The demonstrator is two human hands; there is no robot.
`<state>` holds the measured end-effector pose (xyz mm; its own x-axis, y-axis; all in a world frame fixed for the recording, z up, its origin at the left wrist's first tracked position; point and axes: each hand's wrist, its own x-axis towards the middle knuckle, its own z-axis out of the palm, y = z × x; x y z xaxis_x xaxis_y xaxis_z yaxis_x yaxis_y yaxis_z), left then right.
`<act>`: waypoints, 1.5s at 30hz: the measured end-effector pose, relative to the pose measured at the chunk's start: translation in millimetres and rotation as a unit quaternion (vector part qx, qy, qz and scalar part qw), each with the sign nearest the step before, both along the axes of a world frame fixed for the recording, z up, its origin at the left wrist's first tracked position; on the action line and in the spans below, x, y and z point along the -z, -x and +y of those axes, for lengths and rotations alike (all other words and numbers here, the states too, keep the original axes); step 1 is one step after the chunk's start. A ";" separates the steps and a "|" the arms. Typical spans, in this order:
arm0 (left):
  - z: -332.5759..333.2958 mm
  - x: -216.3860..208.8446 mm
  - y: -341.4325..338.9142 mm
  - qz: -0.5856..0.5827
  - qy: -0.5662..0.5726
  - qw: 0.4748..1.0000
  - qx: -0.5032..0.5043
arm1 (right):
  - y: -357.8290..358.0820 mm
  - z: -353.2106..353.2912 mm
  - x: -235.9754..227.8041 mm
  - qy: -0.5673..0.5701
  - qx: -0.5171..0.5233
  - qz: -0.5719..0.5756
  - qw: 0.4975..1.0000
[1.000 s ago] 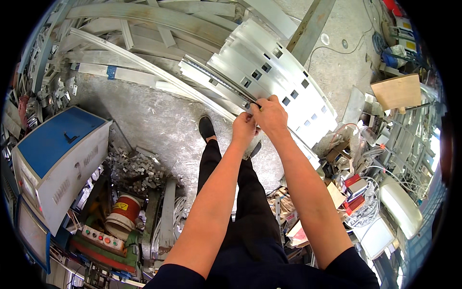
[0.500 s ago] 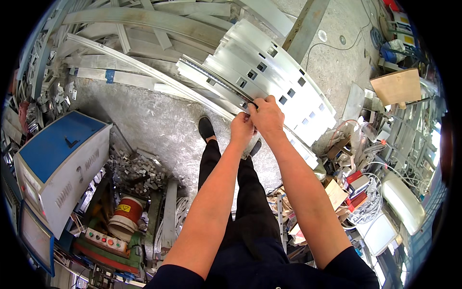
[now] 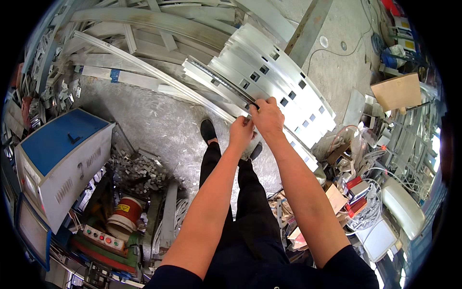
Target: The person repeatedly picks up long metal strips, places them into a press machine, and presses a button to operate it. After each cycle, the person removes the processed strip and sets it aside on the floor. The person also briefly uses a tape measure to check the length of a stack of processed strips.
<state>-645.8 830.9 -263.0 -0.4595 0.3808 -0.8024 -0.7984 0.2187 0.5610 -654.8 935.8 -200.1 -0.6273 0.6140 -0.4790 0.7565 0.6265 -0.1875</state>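
My right hand (image 3: 269, 118) is closed, its fingers round the near end of a long, thin metal rod (image 3: 219, 79). The rod slants up and left over a row of pale aluminium profiles (image 3: 269, 72) with square cutouts. Just left of and below it, my left hand (image 3: 240, 133) is closed in a pinch; what its fingertips hold is hidden. Close by those fingertips ends a long, narrow white profile (image 3: 154, 73), which reaches far to the upper left. Whether the left hand touches it I cannot tell.
Long metal bars (image 3: 154, 23) lie piled beyond. A blue-topped machine cabinet (image 3: 65, 139) and a heap of metal offcuts (image 3: 137, 171) stand at the left, near a button panel (image 3: 103, 237). Cardboard (image 3: 395, 91), cables (image 3: 368, 207) and scrap crowd the right. My shoes (image 3: 208, 130) rest on concrete.
The view has shifted slightly, so the surroundings sit a little further right and lower. My left fingertips have drawn a little away from my right hand, which stays at the rod's end.
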 end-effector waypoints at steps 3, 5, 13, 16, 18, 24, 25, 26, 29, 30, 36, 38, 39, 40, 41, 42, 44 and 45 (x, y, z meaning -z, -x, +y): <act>-24.2 -27.2 -6.7 -0.065 -0.036 0.994 -0.078 | -2.3 -8.9 -14.6 0.033 -0.009 0.100 0.994; -44.1 -51.3 -20.0 -0.065 -0.067 0.987 -0.134 | -9.3 -22.7 -31.7 0.068 -0.028 0.160 0.984; -125.6 -114.9 -140.9 0.185 0.041 0.948 -0.257 | -142.5 -146.0 -65.5 0.300 0.027 0.177 0.937; -187.3 -118.2 -212.8 0.017 -0.011 0.939 -0.344 | -210.6 -183.7 -78.3 0.515 -0.002 0.089 0.853; -225.0 -126.4 -282.1 0.031 0.038 0.927 -0.372 | -266.9 -191.2 -78.4 0.534 -0.193 0.064 0.821; -319.9 -194.4 -571.1 -0.061 0.362 0.907 -0.206 | -374.1 -182.2 -119.5 0.500 -0.454 -0.082 0.733; -322.1 -232.6 -603.9 -0.168 0.309 0.922 -0.161 | -386.9 -187.0 -117.0 0.492 -0.495 -0.092 0.710; -320.1 -261.4 -633.2 -0.226 0.274 0.925 -0.133 | -396.1 -190.3 -122.1 0.489 -0.514 -0.095 0.699; -309.5 -317.8 -676.4 -0.213 0.136 0.951 -0.176 | -405.8 -209.2 -132.6 0.494 -0.538 -0.069 0.679; -304.8 -333.2 -679.5 -0.152 0.108 0.960 -0.210 | -409.9 -219.4 -137.8 0.506 -0.512 -0.101 0.687; -301.7 -323.6 -755.3 -0.121 0.110 0.936 -0.313 | -446.0 -276.5 -139.5 0.527 -0.428 -0.215 0.702; -291.7 -327.6 -794.8 -0.094 0.056 0.855 -0.506 | -464.7 -297.5 -139.7 0.531 -0.426 -0.186 0.708; -292.0 -328.7 -813.2 -0.080 0.028 0.805 -0.588 | -475.3 -308.0 -133.4 0.517 -0.452 -0.185 0.703; -291.9 -314.9 -840.7 -0.066 0.015 0.800 -0.596 | -485.6 -319.0 -123.9 0.499 -0.481 -0.185 0.697; -301.5 -312.2 -844.3 -0.048 -0.002 0.796 -0.603 | -489.7 -330.3 -117.8 0.477 -0.509 -0.181 0.693; -314.5 -312.1 -849.5 -0.040 0.055 0.814 -0.577 | -495.3 -342.1 -115.7 0.466 -0.521 -0.203 0.685; -364.3 -315.4 -848.5 -0.026 0.191 0.872 -0.449 | -512.7 -363.1 -94.4 0.438 -0.557 -0.168 0.685; -391.8 -315.6 -849.8 -0.015 0.259 0.888 -0.381 | -519.9 -379.5 -95.0 0.429 -0.567 -0.149 0.687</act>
<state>204.0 439.1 52.6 -0.4013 -0.4541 -0.7954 -0.8378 -0.1690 0.5192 -134.9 556.3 -105.2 -0.2636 -0.7784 -0.5697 -0.0426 0.5994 -0.7993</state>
